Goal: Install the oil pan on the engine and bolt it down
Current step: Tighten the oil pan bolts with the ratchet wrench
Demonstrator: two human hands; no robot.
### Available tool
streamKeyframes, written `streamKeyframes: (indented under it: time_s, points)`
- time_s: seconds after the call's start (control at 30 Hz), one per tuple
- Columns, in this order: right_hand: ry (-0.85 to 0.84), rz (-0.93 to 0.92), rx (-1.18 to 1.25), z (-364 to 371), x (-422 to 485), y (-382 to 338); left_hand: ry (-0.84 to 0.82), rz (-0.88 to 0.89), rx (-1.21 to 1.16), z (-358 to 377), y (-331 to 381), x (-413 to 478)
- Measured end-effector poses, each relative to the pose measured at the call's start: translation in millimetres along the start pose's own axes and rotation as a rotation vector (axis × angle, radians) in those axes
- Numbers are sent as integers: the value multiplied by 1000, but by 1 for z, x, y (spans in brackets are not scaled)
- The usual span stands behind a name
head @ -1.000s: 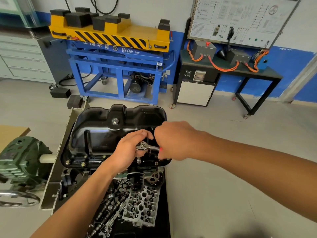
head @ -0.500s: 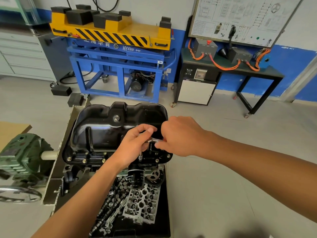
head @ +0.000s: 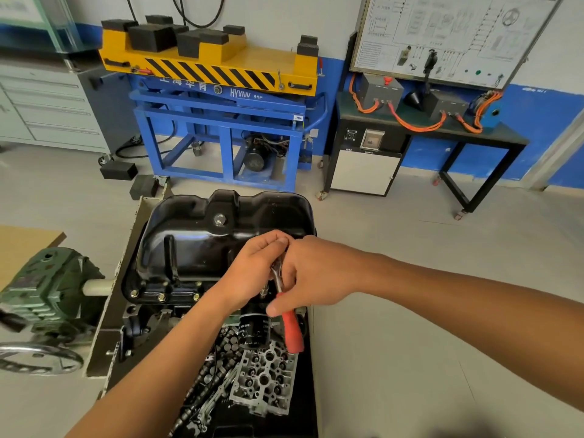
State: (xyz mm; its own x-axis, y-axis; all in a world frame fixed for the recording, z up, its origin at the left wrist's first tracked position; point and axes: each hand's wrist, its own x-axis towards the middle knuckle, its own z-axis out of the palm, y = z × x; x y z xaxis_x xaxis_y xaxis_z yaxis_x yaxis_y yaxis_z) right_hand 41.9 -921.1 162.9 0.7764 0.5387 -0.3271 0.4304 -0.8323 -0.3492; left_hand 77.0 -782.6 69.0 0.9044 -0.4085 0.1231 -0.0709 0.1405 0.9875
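Note:
The black oil pan [head: 202, 245] sits upside-down on the engine block [head: 148, 320], with several bolts [head: 161, 297] along its near flange. A ratchet wrench [head: 289, 314] with a red handle stands on a bolt at the pan's near right corner. My left hand [head: 252, 276] grips the ratchet's head and socket from the left. My right hand [head: 313, 276] holds the ratchet's shaft, and the red handle points down toward me. The bolt under the socket is mostly hidden by my fingers.
A black oil filter [head: 254, 330] hangs below the pan. A cylinder head [head: 264, 384] and camshafts [head: 205, 384] lie in the tray beneath. The green gearbox [head: 47, 295] with its handwheel [head: 38, 358] is at the left. A blue and yellow lift table [head: 221, 99] and a bench [head: 442, 131] stand behind.
The ratchet handle has swung from pointing right to pointing down toward me, with my right hand following. My left hand stays on the ratchet head.

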Motion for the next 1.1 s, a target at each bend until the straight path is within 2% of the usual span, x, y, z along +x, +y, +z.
streamKeyframes:
  time_s: [0.07, 0.13, 0.3, 0.4, 0.57, 0.7, 0.83, 0.97, 1.03, 1.1]
  points:
    - [-28, 13, -116, -8, -2, 4, 12, -50, -34, 1, -3, 1]
    - [15, 45, -290, -19, -4, 8, 46, -90, -65, -3, -5, 2]
    - [357, 89, -549, -31, 2, 22, -10, -83, -86, -12, -10, -2]
    - [387, 59, -512, -24, 5, 24, 8, -76, -95, -10, -8, -5]
    - [170, -21, -266, 9, 2, 2, 88, -74, -119, 5, -5, 0]
    - [156, -43, -119, 30, 7, -14, 138, -53, -117, 3, -4, 0]
    - [139, 14, -255, 1, 2, -2, 157, -77, -94, -7, -5, -1]
    - [348, 143, -490, -28, 2, 22, 30, -101, -127, -6, -9, -3]
    - [393, 142, -517, -23, 2, 23, 9, -102, -120, -7, -8, -4]
    - [351, 97, -479, -9, -2, 18, 37, -98, -100, -6, -6, -4]
